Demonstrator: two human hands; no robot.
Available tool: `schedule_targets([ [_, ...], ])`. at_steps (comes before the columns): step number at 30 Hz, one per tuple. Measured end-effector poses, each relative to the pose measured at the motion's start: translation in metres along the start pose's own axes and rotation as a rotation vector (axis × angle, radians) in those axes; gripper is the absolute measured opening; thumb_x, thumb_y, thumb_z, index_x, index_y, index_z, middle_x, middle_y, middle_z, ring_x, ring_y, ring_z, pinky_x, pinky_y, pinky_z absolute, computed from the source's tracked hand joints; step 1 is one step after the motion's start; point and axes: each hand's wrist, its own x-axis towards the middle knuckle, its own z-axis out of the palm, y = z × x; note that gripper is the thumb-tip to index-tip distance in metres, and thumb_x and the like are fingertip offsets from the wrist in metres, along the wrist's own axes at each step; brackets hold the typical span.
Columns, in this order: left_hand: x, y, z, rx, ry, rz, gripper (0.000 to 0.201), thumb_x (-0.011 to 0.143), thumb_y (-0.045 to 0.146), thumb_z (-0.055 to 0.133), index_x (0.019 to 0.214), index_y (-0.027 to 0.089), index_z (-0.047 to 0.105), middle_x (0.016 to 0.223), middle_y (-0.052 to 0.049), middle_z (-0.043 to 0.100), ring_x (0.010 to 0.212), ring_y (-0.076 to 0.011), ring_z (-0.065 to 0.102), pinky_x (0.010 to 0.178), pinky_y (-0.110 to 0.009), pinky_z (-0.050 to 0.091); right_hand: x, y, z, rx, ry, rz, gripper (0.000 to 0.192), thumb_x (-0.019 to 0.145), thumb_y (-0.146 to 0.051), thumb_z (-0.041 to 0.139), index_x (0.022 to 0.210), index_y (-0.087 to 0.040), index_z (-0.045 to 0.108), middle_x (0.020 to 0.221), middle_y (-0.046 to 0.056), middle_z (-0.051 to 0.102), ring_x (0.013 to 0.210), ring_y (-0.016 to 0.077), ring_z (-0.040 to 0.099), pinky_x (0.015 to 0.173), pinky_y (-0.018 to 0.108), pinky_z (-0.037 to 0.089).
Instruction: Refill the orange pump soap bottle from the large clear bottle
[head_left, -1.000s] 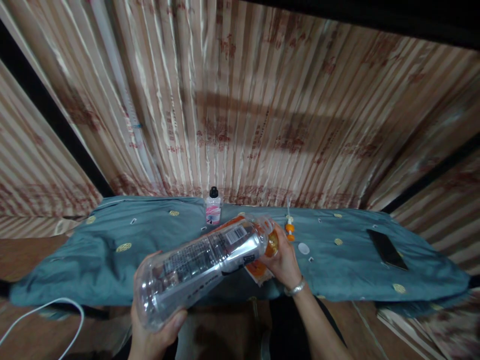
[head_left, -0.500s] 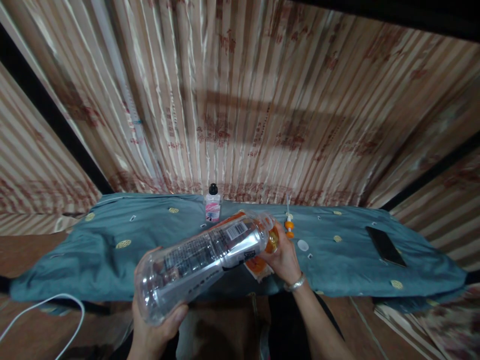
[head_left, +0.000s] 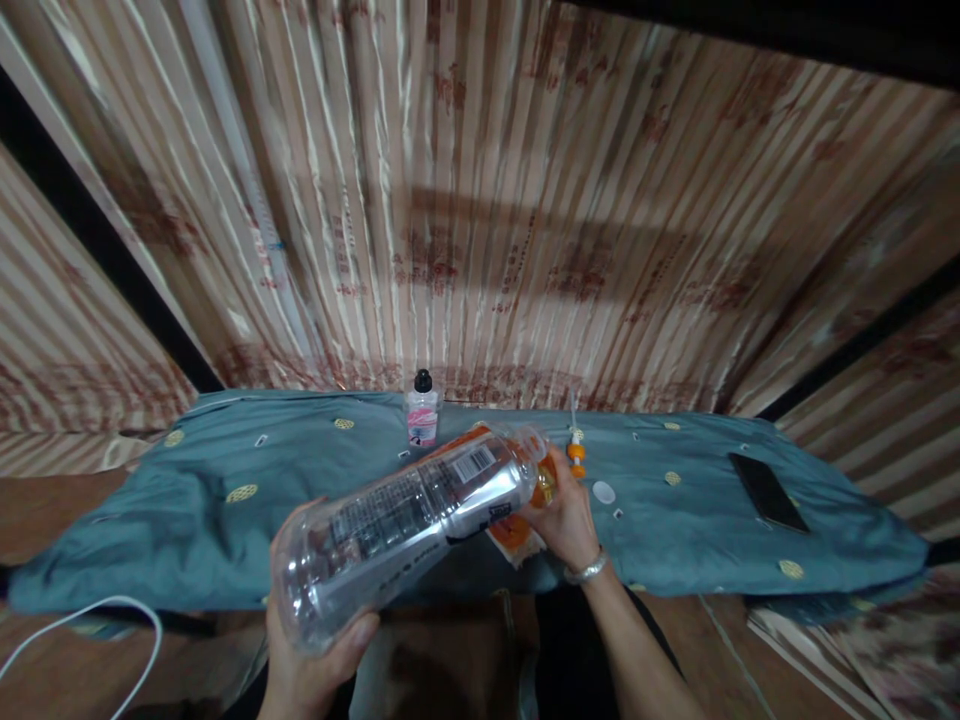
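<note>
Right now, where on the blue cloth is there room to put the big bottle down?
The widest bare stretch of the blue cloth lies left of the small pink bottle. A smaller bare patch sits between the white cap and the phone. The middle is crowded: the big bottle, an orange packet and both hands.

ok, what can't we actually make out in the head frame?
- Orange packet: mostly hidden behind the clear bottle and right hand.
- Bottle mouth: covered by the right hand; cap state unclear.
- Small bottle label: too small to read.
- White cable: cut off at left edge.
</note>
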Motion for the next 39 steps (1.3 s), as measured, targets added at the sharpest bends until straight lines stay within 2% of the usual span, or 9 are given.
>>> schedule_targets([
  [4,0.000,-0.002,-0.001,0.025,-0.001,0.036,0.089,0.057,0.059,0.099,0.133,0.021,0.073,0.142,-0.022,0.075,0.132,-0.0516,0.074,0.109,-0.067,0.064,0.000,-0.001,0.000,-0.002,0.010,-0.012,0.075,0.076,-0.035,0.087,0.146,-0.026,0.065,0.133,0.011,0.084,0.117,0.0347,0.084,0.104,0.051,0.070],
  [8,0.000,-0.004,-0.003,0.051,-0.015,0.090,0.092,0.066,0.061,0.095,0.144,0.021,0.068,0.149,-0.023,0.073,0.134,-0.0501,0.074,0.110,-0.066,0.064,0.001,-0.002,0.000,-0.006,0.025,-0.023,0.071,0.077,-0.034,0.086,0.145,-0.026,0.066,0.129,0.010,0.085,0.113,0.0352,0.085,0.103,0.051,0.071],
  [15,0.003,-0.002,-0.001,0.178,-0.048,0.351,0.085,0.081,0.060,0.087,0.154,0.024,0.062,0.144,-0.020,0.074,0.124,-0.0464,0.078,0.095,-0.060,0.070,0.000,-0.003,0.000,-0.018,0.037,-0.033,0.068,0.080,-0.040,0.084,0.144,-0.024,0.066,0.134,0.013,0.084,0.121,0.0370,0.083,0.108,0.055,0.069],
  [20,0.000,0.007,0.007,0.217,0.051,0.337,0.081,0.079,0.069,0.085,0.145,0.025,0.066,0.145,-0.019,0.070,0.127,-0.0467,0.074,0.100,-0.062,0.066,-0.001,0.001,0.001,-0.023,0.042,-0.041,0.070,0.079,-0.035,0.083,0.146,-0.025,0.065,0.134,0.012,0.084,0.121,0.0372,0.083,0.107,0.055,0.069],
  [26,-0.001,-0.004,-0.002,0.179,-0.031,0.305,0.084,0.078,0.060,0.089,0.150,0.024,0.065,0.145,-0.020,0.075,0.130,-0.0481,0.075,0.104,-0.064,0.065,-0.001,0.003,-0.001,-0.054,0.038,-0.054,0.071,0.079,-0.032,0.085,0.147,-0.024,0.065,0.132,0.012,0.085,0.119,0.0361,0.084,0.106,0.054,0.070],
  [30,-0.005,-0.003,0.005,0.160,0.047,0.261,0.090,0.075,0.065,0.091,0.148,0.021,0.065,0.149,-0.023,0.072,0.138,-0.0512,0.070,0.113,-0.069,0.059,-0.001,0.003,-0.002,-0.077,0.042,-0.064,0.074,0.078,-0.029,0.087,0.147,-0.023,0.065,0.132,0.013,0.085,0.118,0.0361,0.084,0.105,0.053,0.070],
  [34,-0.003,-0.002,0.004,0.145,0.056,0.259,0.087,0.074,0.065,0.091,0.145,0.021,0.068,0.146,-0.022,0.074,0.132,-0.0499,0.074,0.108,-0.067,0.063,-0.002,0.005,-0.002,-0.068,0.023,-0.068,0.077,0.074,-0.025,0.088,0.148,-0.022,0.063,0.128,0.012,0.086,0.114,0.0356,0.085,0.103,0.052,0.071],
  [39,0.001,-0.008,-0.008,0.171,-0.031,0.317,0.078,0.077,0.053,0.091,0.146,0.023,0.069,0.143,-0.019,0.077,0.128,-0.0475,0.078,0.098,-0.059,0.070,-0.002,0.005,-0.002,-0.068,0.012,-0.068,0.078,0.075,-0.025,0.088,0.149,-0.023,0.062,0.127,0.012,0.086,0.112,0.0353,0.085,0.103,0.052,0.071],
])
